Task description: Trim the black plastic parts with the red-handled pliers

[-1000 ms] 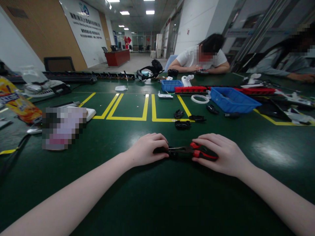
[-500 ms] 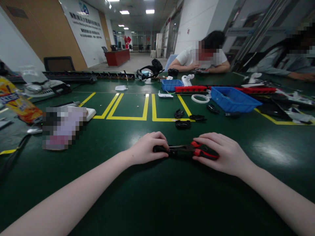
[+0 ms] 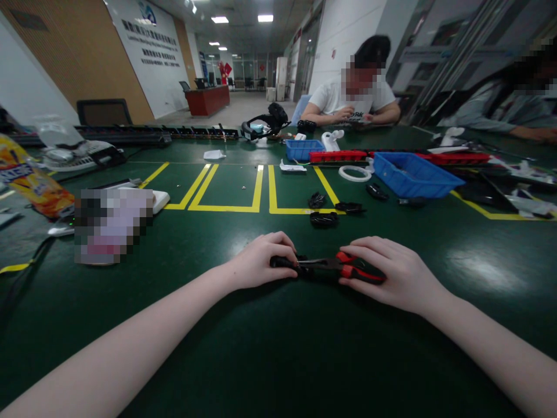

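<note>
My right hand (image 3: 387, 270) is closed around the red and black handles of long-nose pliers (image 3: 361, 274), whose jaws point left. Between the fingers and thumb of my left hand (image 3: 267, 261) is a small black part (image 3: 282, 263); its exact kind I cannot make out. The tips of the pliers reach this part beside my left fingertips, and whether they grip it is too small to tell. Both hands rest low over the dark green table (image 3: 278, 348). Beyond them lie several black pieces, among them a ribbed black piece (image 3: 324, 219).
Two blue bins, a small one (image 3: 303, 151) and a larger one (image 3: 413, 177), stand farther back by a red strip (image 3: 337, 157). A white ring (image 3: 354, 173) lies near them. At left are a phone-like object (image 3: 115, 226) and an orange bottle (image 3: 35, 180). Two people sit across the table.
The pliers have shifted very slightly, and their jaws still meet the black part. My hands are almost where they were. Across the table, the person in white has raised their head and upper body.
</note>
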The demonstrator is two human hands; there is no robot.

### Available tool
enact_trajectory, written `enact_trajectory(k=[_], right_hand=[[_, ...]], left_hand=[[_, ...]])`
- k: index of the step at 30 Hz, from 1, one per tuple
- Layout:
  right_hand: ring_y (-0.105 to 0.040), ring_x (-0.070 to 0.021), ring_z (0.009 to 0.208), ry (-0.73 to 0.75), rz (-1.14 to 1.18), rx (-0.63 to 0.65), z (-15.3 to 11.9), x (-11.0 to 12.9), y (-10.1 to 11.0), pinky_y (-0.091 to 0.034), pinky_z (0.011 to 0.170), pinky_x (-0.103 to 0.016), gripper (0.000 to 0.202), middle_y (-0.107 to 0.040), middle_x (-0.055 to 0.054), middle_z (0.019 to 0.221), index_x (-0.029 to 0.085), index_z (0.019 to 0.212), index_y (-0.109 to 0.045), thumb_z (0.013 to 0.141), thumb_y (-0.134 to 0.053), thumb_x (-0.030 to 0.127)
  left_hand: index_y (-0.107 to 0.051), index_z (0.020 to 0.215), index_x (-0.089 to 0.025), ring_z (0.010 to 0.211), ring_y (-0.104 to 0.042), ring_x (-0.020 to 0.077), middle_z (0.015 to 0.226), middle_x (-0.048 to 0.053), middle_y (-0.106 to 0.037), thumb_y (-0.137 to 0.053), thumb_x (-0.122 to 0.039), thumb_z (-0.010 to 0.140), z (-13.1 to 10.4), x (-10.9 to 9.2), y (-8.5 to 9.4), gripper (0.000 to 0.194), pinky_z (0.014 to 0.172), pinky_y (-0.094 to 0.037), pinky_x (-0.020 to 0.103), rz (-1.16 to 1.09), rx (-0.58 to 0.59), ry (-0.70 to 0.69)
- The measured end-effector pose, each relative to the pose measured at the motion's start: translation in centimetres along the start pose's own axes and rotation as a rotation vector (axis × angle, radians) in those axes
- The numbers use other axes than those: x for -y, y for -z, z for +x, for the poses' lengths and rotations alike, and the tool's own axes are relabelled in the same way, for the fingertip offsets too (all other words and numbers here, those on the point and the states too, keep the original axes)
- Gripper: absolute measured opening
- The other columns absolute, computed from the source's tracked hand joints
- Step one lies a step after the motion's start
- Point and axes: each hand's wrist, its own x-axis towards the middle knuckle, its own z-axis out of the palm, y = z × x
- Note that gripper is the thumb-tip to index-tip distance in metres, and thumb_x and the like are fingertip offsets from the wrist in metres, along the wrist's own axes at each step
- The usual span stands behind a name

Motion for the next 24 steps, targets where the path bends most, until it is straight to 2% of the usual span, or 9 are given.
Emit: enact_trajectory(k=[24], right_hand=[[-0.069,-0.021,0.082,0.016,0.013,0.052,0.1,-0.21,0.07,-0.058,0.068,-0.034,0.035,-0.071,-0.01,0.099,0.018,0.107,-0.064,0.087,-0.064,0.047]], left_hand=[[-0.067,0.091,-0.017,0.106,-0.064,0.0206,0.115,0.006,-0.064,-0.073,-0.019,0.084,0.01,-0.2,0.25,0.009,0.095,-0.052,0.04,-0.127,-0.046,0.013]])
